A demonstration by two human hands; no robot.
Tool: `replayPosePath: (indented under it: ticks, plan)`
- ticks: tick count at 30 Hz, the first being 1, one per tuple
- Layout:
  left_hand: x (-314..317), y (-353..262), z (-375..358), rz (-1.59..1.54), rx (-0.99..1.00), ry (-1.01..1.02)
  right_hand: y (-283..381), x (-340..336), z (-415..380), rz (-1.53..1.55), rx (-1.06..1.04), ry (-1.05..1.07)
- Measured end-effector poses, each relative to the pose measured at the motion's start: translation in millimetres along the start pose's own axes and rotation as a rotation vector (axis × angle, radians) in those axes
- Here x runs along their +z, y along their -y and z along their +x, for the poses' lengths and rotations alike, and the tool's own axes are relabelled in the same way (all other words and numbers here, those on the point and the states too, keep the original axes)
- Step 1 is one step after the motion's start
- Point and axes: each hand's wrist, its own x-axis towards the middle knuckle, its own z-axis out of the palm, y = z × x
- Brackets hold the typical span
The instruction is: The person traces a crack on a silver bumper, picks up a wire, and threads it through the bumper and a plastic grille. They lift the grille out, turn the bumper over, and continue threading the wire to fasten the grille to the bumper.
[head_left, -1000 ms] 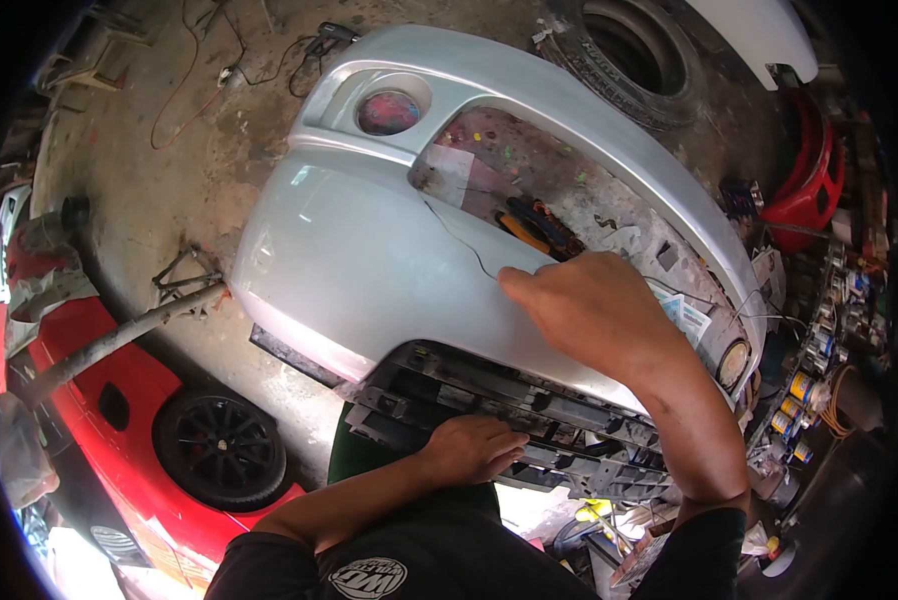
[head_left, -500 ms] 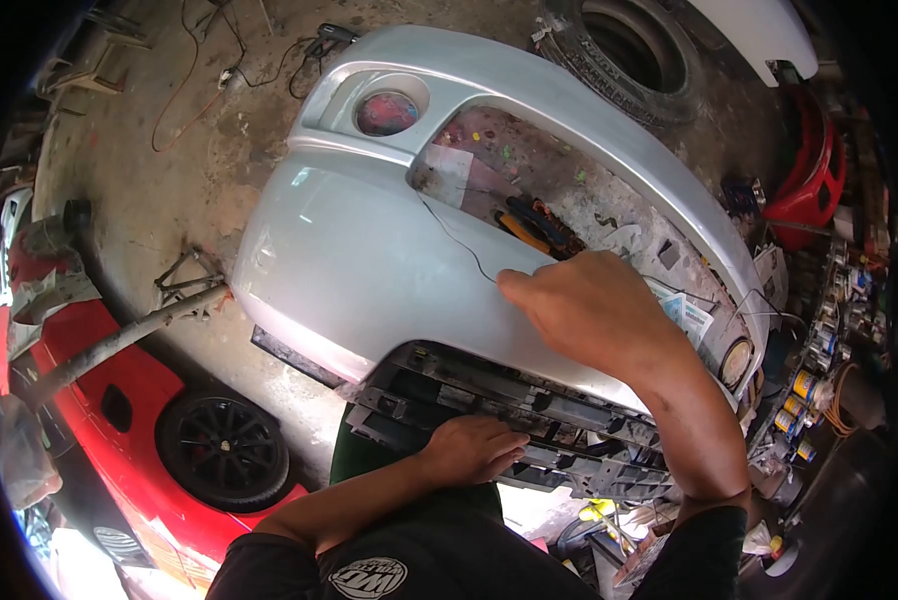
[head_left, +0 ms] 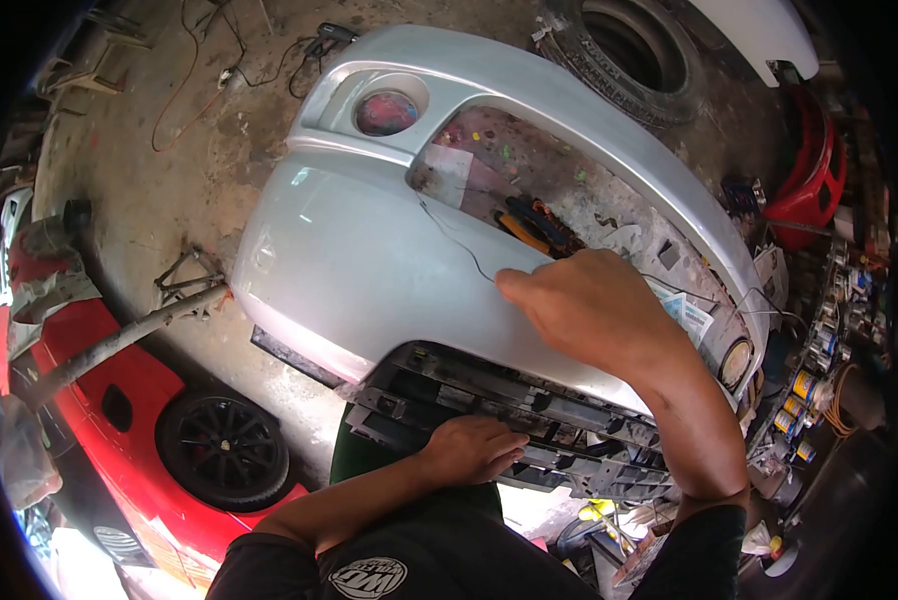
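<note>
A silver car bumper (head_left: 369,240) lies in front of me, with a wide opening across its middle. My right hand (head_left: 589,310) is closed above its painted face, thumb and finger pinching a thin dark wire (head_left: 459,243). From the pinch, the wire runs up and left to the opening's lower edge. Low in the view, my left hand (head_left: 472,450) is closed on the black plastic grille (head_left: 439,385) along the bumper's near side; its fingertips are partly hidden. Orange-and-black handled tools (head_left: 539,225) lie seen through the opening.
A tyre (head_left: 624,60) stands behind the bumper. At the left are a red car part (head_left: 119,380) with a black wheel (head_left: 222,450) and a metal stand (head_left: 184,285). Paint cans (head_left: 809,388) crowd the right side. A cord (head_left: 191,125) trails over the floor.
The wire left of my right hand has bowed slightly, its slack lying a little differently over the bumper. Both hands stay almost in place.
</note>
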Motion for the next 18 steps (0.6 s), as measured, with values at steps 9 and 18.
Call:
replayPosePath:
  ticks: [9, 18]
  plan:
    - [-3, 0, -1, -0.034, -0.015, 0.02, 0, -20, -11, -0.072, 0.102, -0.302]
    - [-101, -3, 20, 0.149, 0.013, -0.151, -26, 19, -144, 0.064, 0.778, -0.821]
